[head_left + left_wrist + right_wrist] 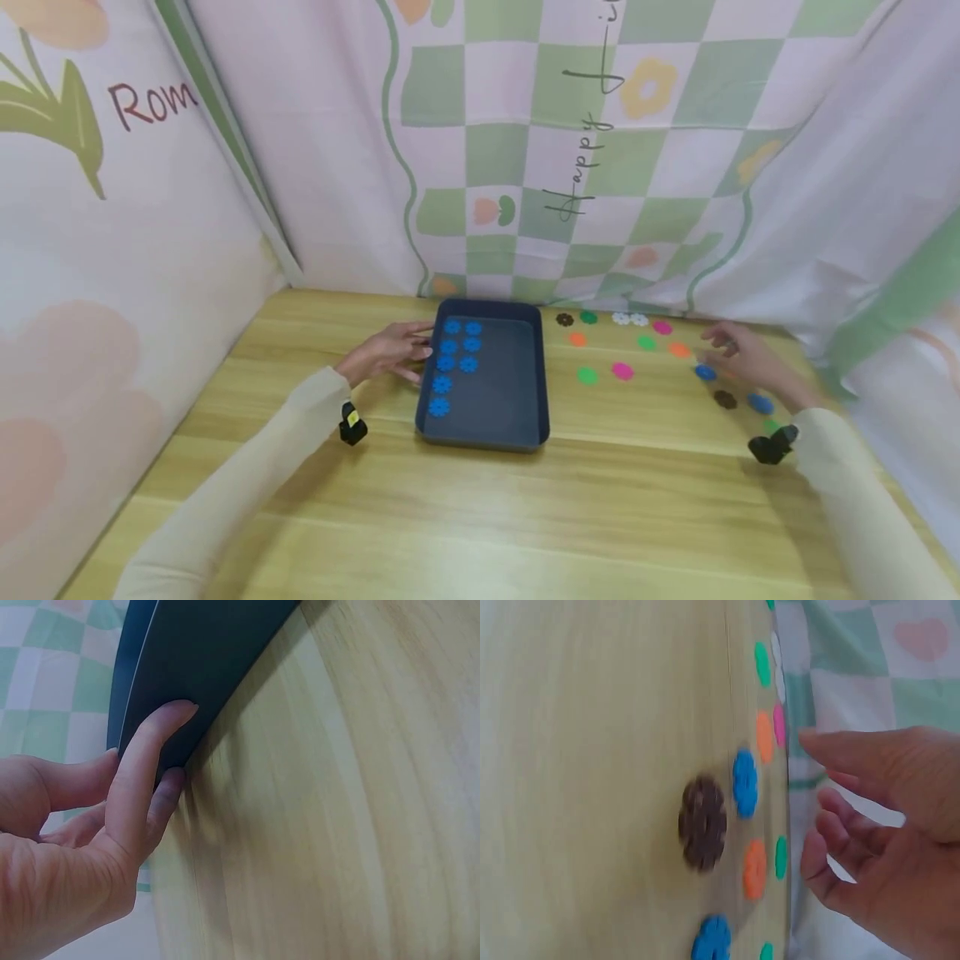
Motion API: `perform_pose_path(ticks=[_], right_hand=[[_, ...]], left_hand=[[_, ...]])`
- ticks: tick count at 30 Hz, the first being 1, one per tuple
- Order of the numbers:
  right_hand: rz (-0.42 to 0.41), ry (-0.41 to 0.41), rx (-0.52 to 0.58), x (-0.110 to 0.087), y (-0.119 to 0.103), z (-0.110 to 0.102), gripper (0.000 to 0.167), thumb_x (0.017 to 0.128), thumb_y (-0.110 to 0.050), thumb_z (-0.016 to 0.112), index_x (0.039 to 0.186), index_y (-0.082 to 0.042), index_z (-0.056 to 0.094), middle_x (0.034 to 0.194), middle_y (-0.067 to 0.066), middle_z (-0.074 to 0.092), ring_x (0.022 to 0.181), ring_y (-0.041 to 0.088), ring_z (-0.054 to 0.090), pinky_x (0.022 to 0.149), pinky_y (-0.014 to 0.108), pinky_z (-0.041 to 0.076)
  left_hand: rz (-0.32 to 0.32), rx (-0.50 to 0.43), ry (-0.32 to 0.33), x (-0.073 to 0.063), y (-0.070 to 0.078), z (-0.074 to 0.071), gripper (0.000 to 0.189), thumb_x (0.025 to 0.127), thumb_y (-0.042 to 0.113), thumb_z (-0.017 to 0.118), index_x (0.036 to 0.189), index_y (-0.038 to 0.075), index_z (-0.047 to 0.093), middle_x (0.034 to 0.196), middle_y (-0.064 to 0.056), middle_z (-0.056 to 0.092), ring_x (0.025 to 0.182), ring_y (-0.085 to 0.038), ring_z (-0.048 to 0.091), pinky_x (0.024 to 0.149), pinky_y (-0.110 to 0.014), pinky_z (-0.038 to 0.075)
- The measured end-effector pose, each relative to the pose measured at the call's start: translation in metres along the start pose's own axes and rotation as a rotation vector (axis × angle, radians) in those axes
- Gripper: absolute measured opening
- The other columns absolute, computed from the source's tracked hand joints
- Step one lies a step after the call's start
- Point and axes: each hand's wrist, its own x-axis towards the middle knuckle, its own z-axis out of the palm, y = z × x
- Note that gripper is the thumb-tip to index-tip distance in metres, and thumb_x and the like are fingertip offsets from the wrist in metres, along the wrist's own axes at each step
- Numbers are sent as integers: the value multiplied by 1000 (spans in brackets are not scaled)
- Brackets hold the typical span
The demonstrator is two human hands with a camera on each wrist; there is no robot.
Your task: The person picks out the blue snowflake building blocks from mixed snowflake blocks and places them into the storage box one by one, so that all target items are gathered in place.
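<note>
A dark rectangular tray (504, 383) lies on the table, with several blue notched plastic discs (446, 364) in two columns along its left side. My left hand (386, 354) is at the tray's left wall. In the left wrist view its fingertips (180, 710) touch the outer wall and the thumb is at the rim. On the right, my right hand (738, 350) hovers over loose discs with its fingers loosely bent and nothing between them. Nearest to it are a blue disc (705, 372), an orange disc (678, 350) and a brown disc (703, 823).
More loose discs lie right of the tray: a pink one (622, 371), a green one (587, 376), a dark brown one (565, 319) and a white one (621, 318) near the back edge. A checkered curtain (525, 167) hangs behind the wooden table (480, 517).
</note>
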Motion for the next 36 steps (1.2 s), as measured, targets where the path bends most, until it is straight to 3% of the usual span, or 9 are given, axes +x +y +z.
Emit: perform_pose_path(ticks=[2,8,15,22,29,36], right_hand=[[0,-47,-9,-5,4,-3,41,96,-6,74,126,14,57,115,36,61,95,41,65,72,25,53],[44,-163,-26,-10,3,-2,44,92,-15,81,124,9,62,106,26,65,84,26,65,70,38,57],[116,-163,-52,-13,1,3,35,95,-19,78,110,8,63,100,22,68,92,36,65,80,55,59],[130,-164,-70,-11,-6,3,26,94,-14,77,98,8,65,90,13,67,82,25,62,71,34,55],[109,-138,-105,-7,-12,0,34,92,-13,79,106,12,60,97,28,65,90,41,64,79,56,59],[143,-193,-92,-6,-14,-5,27,95,-16,76,101,6,63,97,19,65,89,32,63,78,49,59]], left_hand=[[4,-5,-7,0,-1,1,67,110,2,50,169,12,19,171,-26,21,149,-45,41,80,-38,67],[2,-4,11,-2,-4,-1,67,110,1,49,169,11,18,170,-26,22,150,-45,39,76,-36,67],[2,2,9,-4,-6,0,67,109,1,49,169,11,19,169,-28,25,147,-46,43,80,-40,67],[5,-2,-5,-1,-5,-1,67,110,2,49,169,13,18,170,-26,22,148,-45,42,79,-37,67],[1,-12,3,0,-3,0,68,110,1,50,169,13,19,170,-26,23,149,-44,41,76,-35,67],[8,-16,-1,2,-3,1,68,110,3,51,169,14,19,170,-26,23,149,-43,41,75,-34,67]])
